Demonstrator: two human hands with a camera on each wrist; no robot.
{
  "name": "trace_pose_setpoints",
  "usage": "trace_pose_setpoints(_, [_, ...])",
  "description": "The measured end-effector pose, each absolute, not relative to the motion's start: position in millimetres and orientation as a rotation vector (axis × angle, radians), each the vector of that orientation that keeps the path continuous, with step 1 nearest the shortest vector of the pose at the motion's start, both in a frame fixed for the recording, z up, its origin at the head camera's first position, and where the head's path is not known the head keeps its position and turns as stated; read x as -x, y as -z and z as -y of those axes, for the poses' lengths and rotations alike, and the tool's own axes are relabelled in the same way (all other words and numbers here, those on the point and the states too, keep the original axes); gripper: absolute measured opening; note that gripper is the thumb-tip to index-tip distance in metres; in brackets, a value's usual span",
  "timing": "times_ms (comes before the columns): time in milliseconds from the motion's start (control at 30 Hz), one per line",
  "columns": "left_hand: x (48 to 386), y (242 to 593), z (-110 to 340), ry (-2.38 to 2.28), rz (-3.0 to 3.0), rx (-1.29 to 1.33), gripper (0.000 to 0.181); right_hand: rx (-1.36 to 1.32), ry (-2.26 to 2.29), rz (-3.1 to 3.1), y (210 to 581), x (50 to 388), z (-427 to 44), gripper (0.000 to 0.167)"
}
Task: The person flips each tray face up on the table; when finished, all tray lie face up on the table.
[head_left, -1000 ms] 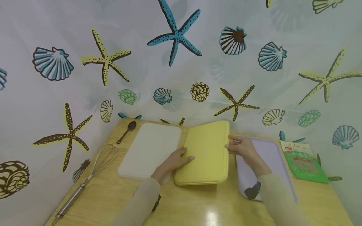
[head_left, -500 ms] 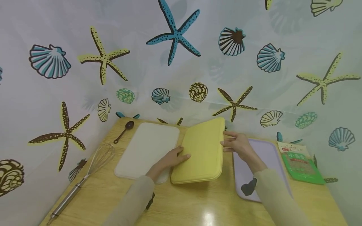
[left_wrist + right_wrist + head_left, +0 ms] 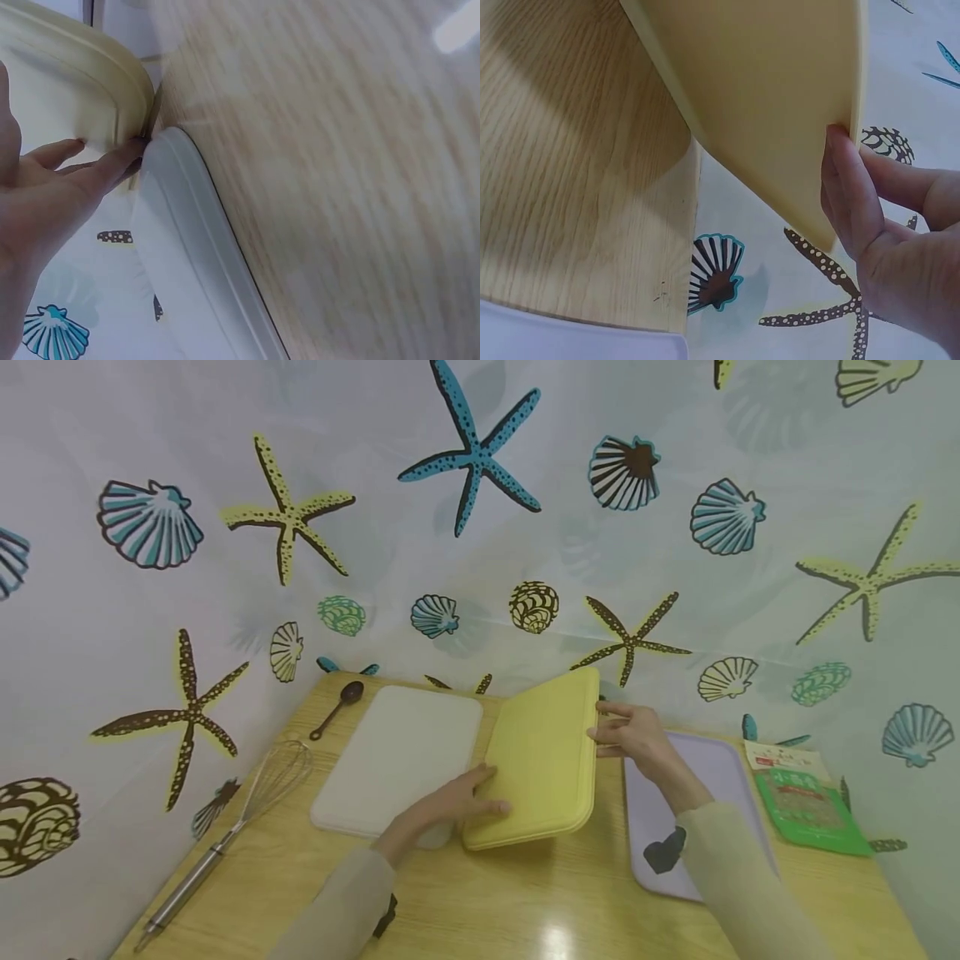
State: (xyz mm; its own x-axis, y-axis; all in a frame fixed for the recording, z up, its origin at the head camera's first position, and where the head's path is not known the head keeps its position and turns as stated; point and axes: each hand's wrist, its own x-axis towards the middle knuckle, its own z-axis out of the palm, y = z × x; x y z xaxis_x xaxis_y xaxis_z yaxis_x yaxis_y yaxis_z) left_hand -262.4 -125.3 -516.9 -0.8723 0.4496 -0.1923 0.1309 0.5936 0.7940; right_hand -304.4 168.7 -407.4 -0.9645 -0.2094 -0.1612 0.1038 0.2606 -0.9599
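Observation:
A yellow tray (image 3: 542,760) stands tilted on the table in the head view, its right edge raised and its left edge low. My right hand (image 3: 633,735) pinches that raised edge, with fingers on the underside in the right wrist view (image 3: 889,217). At the low left edge, my left hand (image 3: 453,797) holds the tray, its thumb on the yellow face. The left wrist view shows the left fingertips by the tray's rim (image 3: 124,71), close to a white tray (image 3: 199,247); some fingers are partly hidden.
The white tray lies left of the yellow one, a purple tray (image 3: 701,752) to its right. A whisk (image 3: 243,827) and a dark spoon (image 3: 337,710) are at the far left. A green food packet (image 3: 810,802) lies at the right. A patterned curtain (image 3: 525,552) closes the back.
The yellow tray's right edge has risen a little, so it leans more steeply. My right hand has shifted slightly left relative to the purple tray. My left hand has slid slightly lower along the edge.

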Motion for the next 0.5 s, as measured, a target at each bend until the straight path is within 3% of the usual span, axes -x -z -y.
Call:
trace_pose_setpoints(300, [240.6, 513.1, 122.2, -1.335, -2.326, -0.503, 0.104, 0.123, 1.748, -2.279, 398.5, 306.6, -164.0, 0.060])
trace_pose_setpoints(500, [234.6, 517.0, 119.1, -1.197, -2.451, -0.608, 0.109, 0.136, 1.702, -2.313, 392.7, 305.9, -159.8, 0.060])
